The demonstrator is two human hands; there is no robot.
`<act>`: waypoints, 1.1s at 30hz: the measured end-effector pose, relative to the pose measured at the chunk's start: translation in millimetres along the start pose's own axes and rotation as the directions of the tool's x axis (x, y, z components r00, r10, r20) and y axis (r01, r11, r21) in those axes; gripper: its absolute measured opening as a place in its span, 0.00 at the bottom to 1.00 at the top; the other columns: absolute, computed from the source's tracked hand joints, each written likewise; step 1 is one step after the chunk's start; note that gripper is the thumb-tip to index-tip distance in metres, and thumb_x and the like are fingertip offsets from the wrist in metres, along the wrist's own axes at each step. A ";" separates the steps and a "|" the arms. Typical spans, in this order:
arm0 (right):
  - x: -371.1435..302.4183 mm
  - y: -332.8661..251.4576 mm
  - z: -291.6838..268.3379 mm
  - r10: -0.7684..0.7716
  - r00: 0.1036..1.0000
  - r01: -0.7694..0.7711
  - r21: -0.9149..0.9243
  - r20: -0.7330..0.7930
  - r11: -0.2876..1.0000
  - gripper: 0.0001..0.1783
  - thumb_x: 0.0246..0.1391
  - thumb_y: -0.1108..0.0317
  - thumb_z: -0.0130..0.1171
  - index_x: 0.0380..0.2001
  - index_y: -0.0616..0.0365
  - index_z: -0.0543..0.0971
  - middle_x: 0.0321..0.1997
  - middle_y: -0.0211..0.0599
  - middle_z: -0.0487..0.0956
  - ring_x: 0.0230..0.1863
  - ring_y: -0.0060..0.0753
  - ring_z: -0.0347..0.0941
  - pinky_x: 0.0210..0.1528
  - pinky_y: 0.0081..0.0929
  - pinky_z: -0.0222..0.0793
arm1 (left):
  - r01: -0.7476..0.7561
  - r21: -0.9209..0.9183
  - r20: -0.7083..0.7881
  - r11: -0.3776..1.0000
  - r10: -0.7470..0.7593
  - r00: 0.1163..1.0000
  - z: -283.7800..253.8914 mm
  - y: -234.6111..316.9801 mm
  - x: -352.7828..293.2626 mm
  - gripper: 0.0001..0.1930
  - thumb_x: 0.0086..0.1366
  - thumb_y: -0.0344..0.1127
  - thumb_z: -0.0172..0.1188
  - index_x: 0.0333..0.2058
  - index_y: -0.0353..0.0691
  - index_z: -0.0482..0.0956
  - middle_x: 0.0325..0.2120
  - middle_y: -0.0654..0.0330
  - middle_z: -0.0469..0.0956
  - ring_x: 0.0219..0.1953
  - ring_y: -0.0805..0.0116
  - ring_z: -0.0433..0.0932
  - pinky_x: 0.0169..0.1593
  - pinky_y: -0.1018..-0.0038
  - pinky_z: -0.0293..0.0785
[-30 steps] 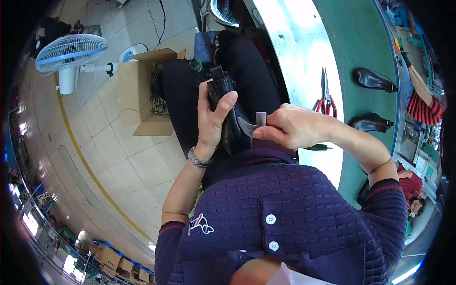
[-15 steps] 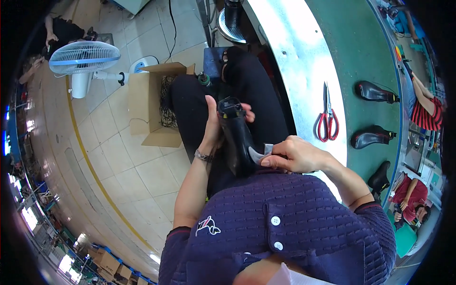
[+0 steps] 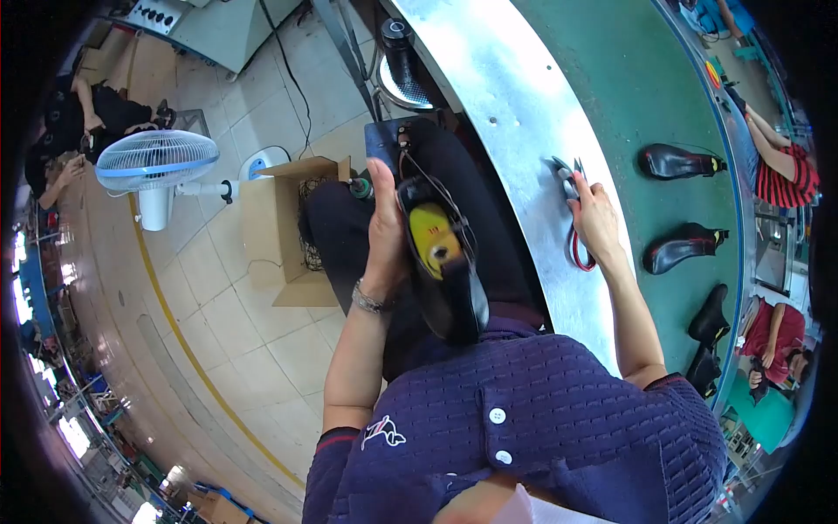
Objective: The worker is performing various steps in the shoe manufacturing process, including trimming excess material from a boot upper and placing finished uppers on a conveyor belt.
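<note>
My left hand (image 3: 384, 231) is closed around the side of a black shoe (image 3: 454, 306) above my lap, its thumb pointing up and away. The shoe's opening faces me and shows a yellow insole (image 3: 428, 231); a thin dark strap hangs along its right side. Over the metal tabletop, my right hand (image 3: 598, 223) has its fingers bent round a small shiny metal shoehorn (image 3: 561, 170). Beneath that hand lie scissors with red handles (image 3: 576, 253), mostly covered by it. Whether the fingers also touch the scissors is hidden.
Several black shoes (image 3: 683, 162) lie on the green surface beyond the metal tabletop (image 3: 489, 79). Left of my knees stands an open carton (image 3: 301, 284) with dark netting in it, near a fan (image 3: 157, 162). A black bottle-like object (image 3: 398, 48) stands at the far end. Other people sit nearby.
My right hand has left the shoe with the shoehorn and moved right and away, onto the scissors. In my left hand the shoe has turned, showing its yellow insole.
</note>
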State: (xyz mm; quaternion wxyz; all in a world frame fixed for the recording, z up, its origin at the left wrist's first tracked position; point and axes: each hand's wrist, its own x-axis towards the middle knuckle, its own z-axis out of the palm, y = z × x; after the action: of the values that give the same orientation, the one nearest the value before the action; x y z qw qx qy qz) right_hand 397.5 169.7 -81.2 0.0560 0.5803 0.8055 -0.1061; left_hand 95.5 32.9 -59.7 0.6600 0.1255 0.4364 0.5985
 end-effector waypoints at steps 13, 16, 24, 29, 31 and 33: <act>-23.1 -106.9 -114.0 -0.450 0.822 0.544 0.717 -0.350 0.436 0.30 0.51 0.64 0.65 0.56 0.67 0.73 0.52 0.49 0.77 0.52 0.42 0.74 0.54 0.34 0.67 | 0.162 -0.291 0.155 0.943 -0.121 0.981 39.7 18.0 120.9 0.25 0.71 0.56 0.42 0.36 0.37 0.73 0.26 0.51 0.78 0.28 0.60 0.80 0.33 0.64 0.82; -18.9 -109.4 -126.1 -0.409 0.830 0.555 0.637 -0.380 0.535 0.31 0.47 0.64 0.69 0.54 0.67 0.74 0.48 0.49 0.79 0.49 0.41 0.77 0.52 0.33 0.69 | 0.158 -0.228 0.154 0.961 -0.125 0.980 44.5 20.0 131.1 0.28 0.72 0.60 0.37 0.39 0.40 0.74 0.29 0.54 0.78 0.31 0.63 0.80 0.36 0.65 0.81; -11.9 -106.5 -97.9 -0.362 0.652 0.666 0.274 -0.666 0.694 0.32 0.42 0.61 0.73 0.50 0.65 0.77 0.37 0.46 0.81 0.36 0.44 0.81 0.36 0.28 0.75 | 0.170 -0.207 0.186 0.963 -0.131 0.974 40.0 6.5 150.4 0.29 0.73 0.60 0.34 0.42 0.41 0.75 0.32 0.59 0.79 0.31 0.68 0.80 0.38 0.70 0.80; -16.5 -100.6 -82.0 -0.332 0.570 0.701 0.234 -0.751 0.674 0.33 0.42 0.56 0.72 0.47 0.69 0.78 0.35 0.46 0.82 0.35 0.42 0.81 0.36 0.28 0.76 | 0.151 -0.264 0.180 0.953 -0.105 0.978 41.2 2.2 146.9 0.21 0.67 0.50 0.48 0.36 0.34 0.75 0.32 0.50 0.78 0.35 0.54 0.79 0.42 0.60 0.79; -21.6 -95.7 -76.7 -0.321 0.566 0.715 0.258 -0.759 0.650 0.34 0.41 0.55 0.72 0.47 0.69 0.78 0.36 0.47 0.82 0.35 0.43 0.81 0.37 0.29 0.76 | 0.146 -0.264 0.163 0.953 -0.105 0.981 47.3 0.0 142.1 0.22 0.67 0.50 0.48 0.36 0.33 0.75 0.31 0.49 0.78 0.34 0.53 0.79 0.42 0.59 0.79; -32.6 -89.2 -70.5 -0.321 0.604 0.725 0.336 -0.730 0.601 0.37 0.40 0.55 0.74 0.49 0.70 0.77 0.43 0.51 0.80 0.41 0.44 0.80 0.43 0.31 0.75 | 0.189 -0.228 0.198 0.955 -0.144 0.969 51.6 0.1 134.7 0.25 0.68 0.51 0.43 0.34 0.30 0.74 0.29 0.47 0.77 0.33 0.50 0.78 0.42 0.58 0.77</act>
State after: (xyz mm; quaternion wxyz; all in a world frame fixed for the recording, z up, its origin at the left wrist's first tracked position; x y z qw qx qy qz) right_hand 325.7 129.2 3.7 -0.4269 0.2851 0.8392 -0.1795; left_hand 119.8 172.5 -86.7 0.7552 0.0593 0.3070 0.5761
